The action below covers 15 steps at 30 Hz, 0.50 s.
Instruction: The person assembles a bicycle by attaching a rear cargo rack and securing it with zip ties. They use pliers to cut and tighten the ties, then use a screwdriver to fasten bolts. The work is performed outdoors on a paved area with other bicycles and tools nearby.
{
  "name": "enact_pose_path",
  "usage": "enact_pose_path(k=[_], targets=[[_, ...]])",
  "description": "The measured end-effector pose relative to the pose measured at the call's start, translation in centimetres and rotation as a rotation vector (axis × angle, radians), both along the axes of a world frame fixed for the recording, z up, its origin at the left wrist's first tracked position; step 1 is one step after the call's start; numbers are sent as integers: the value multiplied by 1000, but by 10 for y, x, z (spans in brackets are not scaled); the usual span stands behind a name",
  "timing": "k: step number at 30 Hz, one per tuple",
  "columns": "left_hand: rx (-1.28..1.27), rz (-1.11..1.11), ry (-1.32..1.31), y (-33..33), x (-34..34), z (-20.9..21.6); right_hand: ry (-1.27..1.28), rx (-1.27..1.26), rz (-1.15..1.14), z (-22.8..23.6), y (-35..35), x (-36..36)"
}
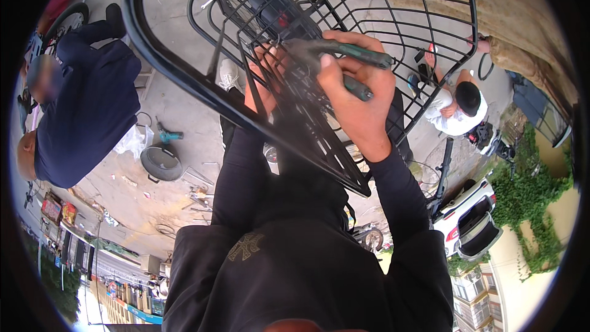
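A black wire basket (157, 49) fills the space in front of me, its thick rim slanting across my forearms. In my right hand (362, 98) is a pair of pliers (362, 55) with green and black handles, held spread between thumb and fingers. The pliers' jaws point left to the basket's wires, close to my left hand; that spot is blurred. Behind the wires, my left hand (264, 80) has its fingers curled in at the basket's side. Whatever it pinches is hidden by the wires. Beyond the basket is a dark wheeled vehicle (270, 3).
At left a person in dark clothes (86, 104) bends low. Near them lie a green power tool (169, 135), a dark basin (161, 163) and scattered tools (200, 197). A person in white (461, 114) crouches at right, with a white car (464, 224) nearby.
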<state>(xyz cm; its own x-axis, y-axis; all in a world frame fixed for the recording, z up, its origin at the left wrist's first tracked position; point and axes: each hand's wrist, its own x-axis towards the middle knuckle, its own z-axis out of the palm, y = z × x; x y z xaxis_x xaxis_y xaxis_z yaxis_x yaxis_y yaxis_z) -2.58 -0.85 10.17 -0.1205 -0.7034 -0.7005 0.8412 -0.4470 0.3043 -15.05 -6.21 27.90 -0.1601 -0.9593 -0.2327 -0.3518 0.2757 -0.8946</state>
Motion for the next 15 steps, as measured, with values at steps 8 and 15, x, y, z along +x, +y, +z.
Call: enact_pose_path(k=[8, 15], targets=[[-12, -149, -219, 55, -21, -6, 35, 227, 23, 16, 38, -29], [-264, -602, -831, 44, -22, 25, 123, 262, 110, 14, 35, -31]])
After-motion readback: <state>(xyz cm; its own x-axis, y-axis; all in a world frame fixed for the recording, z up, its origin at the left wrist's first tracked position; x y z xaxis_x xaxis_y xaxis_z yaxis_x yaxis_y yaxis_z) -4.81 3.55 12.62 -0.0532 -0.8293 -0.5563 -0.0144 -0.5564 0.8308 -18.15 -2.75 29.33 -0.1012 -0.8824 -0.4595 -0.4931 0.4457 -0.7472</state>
